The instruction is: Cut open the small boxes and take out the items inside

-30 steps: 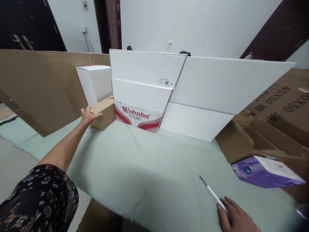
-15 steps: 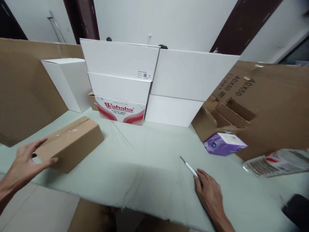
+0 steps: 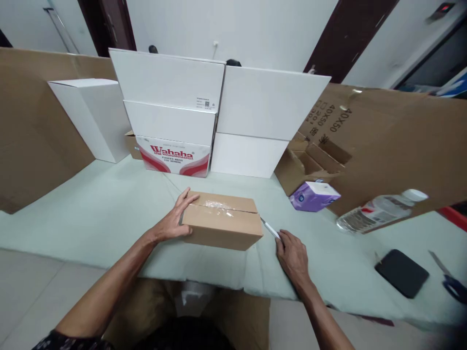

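Box (image 3: 222, 221) is near the front of the desk (image 3: 105, 209), left grip (image 3: 170, 223) clamped on its left end, right grip (image 3: 293, 255) wrapped round a white knife (image 3: 270, 229), so I'd hold steady and keep the blade (image 3: 263, 221) away from that end.

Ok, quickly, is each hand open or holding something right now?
Left hand: holding the end of the brown box, thumb and fingers spread.
Right hand: closed around the white-handled knife.
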### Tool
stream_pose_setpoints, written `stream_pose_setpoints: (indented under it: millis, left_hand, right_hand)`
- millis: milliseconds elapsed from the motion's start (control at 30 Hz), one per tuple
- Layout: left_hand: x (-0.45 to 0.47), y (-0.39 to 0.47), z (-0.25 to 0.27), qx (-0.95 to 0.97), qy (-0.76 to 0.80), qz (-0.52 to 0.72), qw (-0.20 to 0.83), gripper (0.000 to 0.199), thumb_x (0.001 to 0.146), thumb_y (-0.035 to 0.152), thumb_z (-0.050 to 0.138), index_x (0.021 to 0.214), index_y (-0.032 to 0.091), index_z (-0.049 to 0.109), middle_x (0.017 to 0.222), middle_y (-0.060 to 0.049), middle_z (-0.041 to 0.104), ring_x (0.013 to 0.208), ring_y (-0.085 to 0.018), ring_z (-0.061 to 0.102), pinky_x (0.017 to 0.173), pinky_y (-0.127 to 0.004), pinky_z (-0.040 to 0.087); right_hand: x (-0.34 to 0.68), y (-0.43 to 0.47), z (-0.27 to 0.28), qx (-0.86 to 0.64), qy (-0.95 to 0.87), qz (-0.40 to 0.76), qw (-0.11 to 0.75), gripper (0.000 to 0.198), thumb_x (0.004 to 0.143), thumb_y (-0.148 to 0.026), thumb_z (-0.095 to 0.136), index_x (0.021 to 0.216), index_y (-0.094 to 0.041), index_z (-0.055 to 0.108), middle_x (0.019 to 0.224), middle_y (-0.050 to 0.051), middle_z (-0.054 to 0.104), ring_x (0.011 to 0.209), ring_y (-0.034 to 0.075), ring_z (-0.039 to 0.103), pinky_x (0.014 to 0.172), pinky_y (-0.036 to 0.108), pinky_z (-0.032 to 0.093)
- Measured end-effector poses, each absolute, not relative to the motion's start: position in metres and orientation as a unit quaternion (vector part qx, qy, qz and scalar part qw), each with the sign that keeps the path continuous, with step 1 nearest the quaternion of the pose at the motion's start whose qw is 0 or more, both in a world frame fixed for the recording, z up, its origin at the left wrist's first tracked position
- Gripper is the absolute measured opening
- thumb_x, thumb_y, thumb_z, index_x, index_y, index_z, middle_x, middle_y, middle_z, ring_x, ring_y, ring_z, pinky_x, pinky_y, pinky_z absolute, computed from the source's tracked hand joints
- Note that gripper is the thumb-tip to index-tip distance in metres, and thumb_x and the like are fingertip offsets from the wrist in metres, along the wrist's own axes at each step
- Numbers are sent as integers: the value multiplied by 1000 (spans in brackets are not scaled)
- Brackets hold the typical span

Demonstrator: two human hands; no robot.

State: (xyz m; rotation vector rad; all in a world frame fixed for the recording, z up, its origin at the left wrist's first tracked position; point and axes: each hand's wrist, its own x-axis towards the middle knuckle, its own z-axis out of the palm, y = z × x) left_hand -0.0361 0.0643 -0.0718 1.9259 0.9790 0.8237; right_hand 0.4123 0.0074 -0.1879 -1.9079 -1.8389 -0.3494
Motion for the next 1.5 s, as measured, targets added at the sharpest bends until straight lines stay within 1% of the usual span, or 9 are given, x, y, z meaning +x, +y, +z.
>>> stream_pose_setpoints:
  millis: [167, 400, 533, 700, 833, 967, 1067, 1267, 1500]
  left_hand:
    - [-28, 57, -82, 718, 410, 402, 393, 86, 81, 60, 70, 156, 23, 46, 175, -16, 18, 161, -44, 10, 127, -62, 17]
    - [2, 66, -84, 581, 421, 520, 464, 73, 77, 42, 67, 145, 18, 55, 156, -14, 49, 146, -40, 43, 125, -53, 28]
    - [6, 68, -93, 546, 406, 558, 475, 67, 70, 35, 61, 135, 18, 63, 151, -12, 52, 144, -40, 43, 125, -52, 27]
    - [7, 65, -97, 535, 400, 574, 474, 65, 67, 33, 59, 130, 20, 65, 149, -10, 52, 145, -39, 41, 125, -51, 26]
    - [8, 65, -98, 524, 394, 582, 481, 66, 66, 33, 58, 131, 20, 64, 152, -10, 50, 144, -39, 42, 123, -52, 27]
    - [8, 64, -100, 521, 387, 582, 491, 65, 68, 32, 58, 132, 21, 64, 152, -8, 52, 142, -39, 46, 121, -52, 31]
    - [9, 64, -101, 522, 383, 582, 491, 64, 67, 31, 59, 131, 22, 65, 152, -8, 52, 141, -38, 46, 121, -51, 32]
    - [12, 65, -104, 520, 385, 589, 484, 62, 67, 31, 58, 128, 23, 66, 153, -8, 50, 141, -38, 46, 119, -51, 33]
    - [13, 66, -105, 518, 390, 596, 474, 52, 65, 30, 58, 116, 21, 67, 149, -11, 52, 144, -39, 42, 121, -50, 29]
  right_hand:
    - [412, 7, -190, -693, -665, -110, 256, 34, 96, -30, 43, 108, -16, 72, 120, 18, 75, 110, 31, 67, 94, 45, 49]
    - [410, -3, -171, -719, -598, 0, 355, 45, 94, -46, 41, 113, -15, 68, 112, 17, 75, 101, 30, 69, 90, 44, 51]
    - [392, -8, -146, -732, -507, 69, 449, 50, 92, -57, 46, 109, -15, 67, 82, 8, 71, 74, 24, 63, 73, 38, 51]
    - [337, -1, -99, -667, -501, 125, 538, 45, 90, -59, 55, 101, -17, 67, 70, 0, 61, 62, 17, 54, 63, 31, 47]
    - [299, 8, -60, -623, -578, 148, 506, 38, 85, -55, 64, 95, -18, 72, 72, 0, 65, 60, 15, 52, 60, 28, 46]
    - [286, 16, -32, -617, -610, 103, 486, 34, 86, -51, 62, 92, -19, 75, 72, 1, 68, 59, 15, 52, 60, 28, 45]
    - [288, 24, -21, -607, -639, 56, 469, 33, 87, -49, 61, 93, -20, 75, 82, 4, 73, 68, 18, 60, 68, 31, 48]
    - [292, 35, -19, -632, -684, 93, 352, 40, 86, -53, 57, 97, -20, 77, 90, 8, 78, 78, 25, 69, 71, 35, 51]
    - [287, 25, 7, -572, -721, 101, 379, 37, 90, -52, 60, 102, -21, 78, 92, 7, 78, 80, 23, 69, 71, 32, 53]
